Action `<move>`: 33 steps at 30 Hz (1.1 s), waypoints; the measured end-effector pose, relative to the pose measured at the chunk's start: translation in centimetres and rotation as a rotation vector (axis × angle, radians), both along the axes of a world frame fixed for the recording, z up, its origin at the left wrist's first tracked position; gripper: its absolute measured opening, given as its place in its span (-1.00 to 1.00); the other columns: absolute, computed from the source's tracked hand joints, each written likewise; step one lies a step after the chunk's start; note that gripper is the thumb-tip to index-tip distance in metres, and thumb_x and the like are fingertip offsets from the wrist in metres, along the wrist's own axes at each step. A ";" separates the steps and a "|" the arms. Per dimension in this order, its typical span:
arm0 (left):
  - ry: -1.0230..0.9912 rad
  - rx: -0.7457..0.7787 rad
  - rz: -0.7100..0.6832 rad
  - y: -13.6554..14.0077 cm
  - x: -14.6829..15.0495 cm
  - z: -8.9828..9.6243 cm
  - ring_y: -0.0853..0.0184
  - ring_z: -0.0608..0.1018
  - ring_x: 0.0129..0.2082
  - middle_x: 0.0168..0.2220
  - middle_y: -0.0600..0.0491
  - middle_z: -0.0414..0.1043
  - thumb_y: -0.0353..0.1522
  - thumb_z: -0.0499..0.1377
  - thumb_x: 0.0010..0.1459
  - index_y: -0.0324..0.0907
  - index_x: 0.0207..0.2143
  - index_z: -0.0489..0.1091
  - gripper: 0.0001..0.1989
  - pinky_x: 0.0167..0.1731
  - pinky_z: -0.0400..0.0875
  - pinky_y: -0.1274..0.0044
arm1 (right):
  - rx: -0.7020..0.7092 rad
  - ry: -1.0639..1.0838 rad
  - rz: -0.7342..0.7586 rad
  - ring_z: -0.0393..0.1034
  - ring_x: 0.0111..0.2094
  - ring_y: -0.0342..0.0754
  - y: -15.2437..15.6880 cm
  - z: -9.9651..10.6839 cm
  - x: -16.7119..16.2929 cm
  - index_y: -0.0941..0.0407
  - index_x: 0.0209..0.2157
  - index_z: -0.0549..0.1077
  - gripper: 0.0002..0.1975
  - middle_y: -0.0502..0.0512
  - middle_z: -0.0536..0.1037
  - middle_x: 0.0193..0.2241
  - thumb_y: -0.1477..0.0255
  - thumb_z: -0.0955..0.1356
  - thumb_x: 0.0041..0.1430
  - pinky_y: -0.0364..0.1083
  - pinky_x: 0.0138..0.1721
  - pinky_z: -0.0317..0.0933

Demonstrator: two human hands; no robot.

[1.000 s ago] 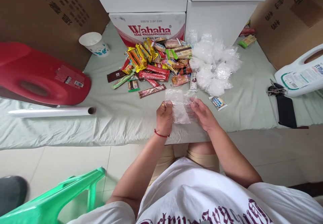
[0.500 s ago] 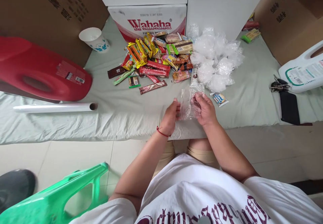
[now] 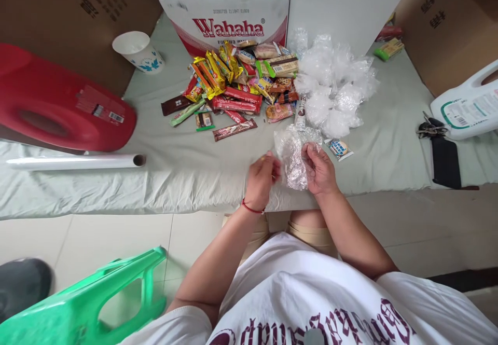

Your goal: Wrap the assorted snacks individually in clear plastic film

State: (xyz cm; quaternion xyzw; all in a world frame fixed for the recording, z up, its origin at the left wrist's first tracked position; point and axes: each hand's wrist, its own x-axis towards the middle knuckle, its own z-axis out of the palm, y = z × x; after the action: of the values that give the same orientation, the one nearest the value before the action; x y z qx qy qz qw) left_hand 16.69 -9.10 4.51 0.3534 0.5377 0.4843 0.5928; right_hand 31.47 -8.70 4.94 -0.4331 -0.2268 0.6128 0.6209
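A crinkled clear plastic bag (image 3: 294, 161) hangs over the front part of the cloth-covered table. My right hand (image 3: 320, 168) grips its right side between thumb and fingers. Just left of the bag is my left hand (image 3: 263, 179), its fingers curled and slightly blurred; whether they pinch anything is hidden. Beyond the bag lies a pile of wrapped snack bars (image 3: 237, 105) in red, yellow, green and brown. A heap of clear plastic bags (image 3: 330, 83) rests right of that pile. One small blue and white snack packet (image 3: 340, 149) sits beside my right hand.
A red jug (image 3: 66, 101), a paper cup (image 3: 139, 52) and a white roll (image 3: 73, 162) occupy the left side. White boxes (image 3: 229, 21) stand at the back. On the right are a white bottle (image 3: 467, 104) and keys with a black case (image 3: 446, 161). A green stool (image 3: 89, 298) stands below left.
The clear bag looks more bunched and spread at its top. My left hand has shifted slightly away from it with fingers more curled, while my right hand keeps its grip. The view has tilted slightly.
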 end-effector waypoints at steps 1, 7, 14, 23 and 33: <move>-0.070 -0.040 -0.104 -0.2 0.2 0.3 0.42 0.34 -0.57 -0.55 0.12 0.30 0.16 0.22 0.19 -0.14 -0.48 0.35 -0.44 -0.59 0.16 0.54 | 0.004 0.000 0.002 -0.06 -0.69 -0.32 0.0 -0.1 -0.2 0.04 -0.35 0.50 -0.53 -0.12 0.51 -0.48 0.04 0.63 -0.11 -0.20 -0.74 -0.18; -0.223 0.021 -0.140 -0.8 1.1 0.0 0.45 0.35 -0.50 -0.51 0.16 0.36 0.01 0.43 0.03 -0.16 -0.47 0.42 -0.54 -0.45 0.25 0.55 | 0.060 -0.076 -0.014 0.24 -0.59 -0.23 -0.4 -0.5 -0.8 0.04 -0.38 0.48 -0.55 -0.11 0.49 -0.50 0.02 0.61 -0.03 -0.22 -0.63 0.13; -0.185 0.113 0.101 0.3 -1.0 -1.3 0.49 0.33 -0.51 -0.51 0.19 0.33 -0.03 0.46 0.02 -0.15 -0.38 0.41 -0.57 -0.49 0.20 0.62 | 0.071 -0.246 -0.149 0.10 -0.63 -0.26 -0.1 -0.7 1.0 0.05 -0.36 0.46 -0.56 -0.08 0.53 -0.49 0.01 0.57 0.03 -0.22 -0.68 -0.07; 0.103 0.160 0.108 1.4 -4.9 -1.2 0.52 0.15 -0.68 -0.63 0.26 0.16 -0.07 0.39 0.11 -0.14 -0.38 0.43 -0.65 -0.71 0.06 0.63 | 0.009 -0.483 -0.010 0.10 -0.66 -0.21 0.4 -1.0 3.2 0.06 -0.36 0.54 -0.53 -0.10 0.40 -0.62 -0.04 0.57 -0.01 -0.18 -0.70 -0.07; 0.207 0.043 0.221 2.4 -7.1 -2.2 0.49 0.14 -0.73 -0.66 0.29 0.09 -0.14 0.28 0.14 -0.11 -0.41 0.35 -0.73 -0.74 -0.02 0.60 | -0.057 -0.596 -0.076 0.06 -0.68 -0.21 0.4 -2.0 5.0 0.04 -0.37 0.46 -0.59 -0.14 0.33 -0.65 0.00 0.51 0.05 -0.17 -0.70 -0.07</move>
State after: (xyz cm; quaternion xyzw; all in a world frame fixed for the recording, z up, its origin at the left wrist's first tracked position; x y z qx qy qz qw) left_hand 9.56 -6.74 2.29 0.3529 0.6211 0.5187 0.4696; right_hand 36.52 -8.28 2.93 -0.6192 -0.3653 0.4410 0.5372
